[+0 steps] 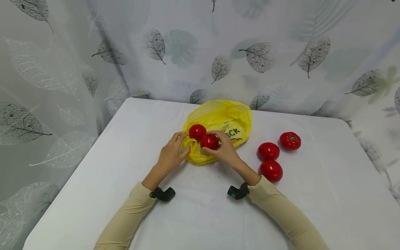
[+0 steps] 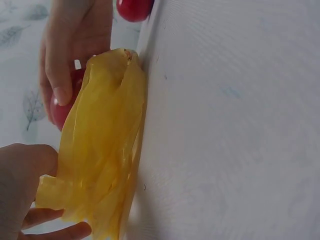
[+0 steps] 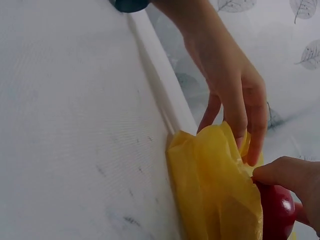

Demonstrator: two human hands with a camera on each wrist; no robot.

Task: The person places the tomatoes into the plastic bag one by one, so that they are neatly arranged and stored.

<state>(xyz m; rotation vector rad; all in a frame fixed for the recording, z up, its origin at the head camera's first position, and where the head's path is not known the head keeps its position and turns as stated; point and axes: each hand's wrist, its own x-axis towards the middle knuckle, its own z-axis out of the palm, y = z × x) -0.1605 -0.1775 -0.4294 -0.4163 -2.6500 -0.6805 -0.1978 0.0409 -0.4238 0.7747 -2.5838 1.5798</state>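
A yellow plastic bag (image 1: 239, 118) with dark printing lies on the white table. My right hand (image 1: 227, 150) grips a shiny red tomato (image 1: 209, 142) at the bag's near side, thumb on one side and fingers on the other. Just behind it, a second red tomato (image 1: 197, 132) sits at the bag, toward my left hand. My left hand (image 1: 170, 152) holds the bag's left edge, with yellow film (image 2: 50, 192) between thumb and fingers in the left wrist view. The bag wall hides part of the gripped tomato (image 3: 277, 210) in the right wrist view.
To the right of the bag lie three more tomatoes: one with a green stem top (image 1: 290, 141), one at the middle (image 1: 268, 151) and one nearer me (image 1: 271, 171). A leaf-patterned curtain (image 1: 187, 52) hangs behind the white table (image 1: 193, 215).
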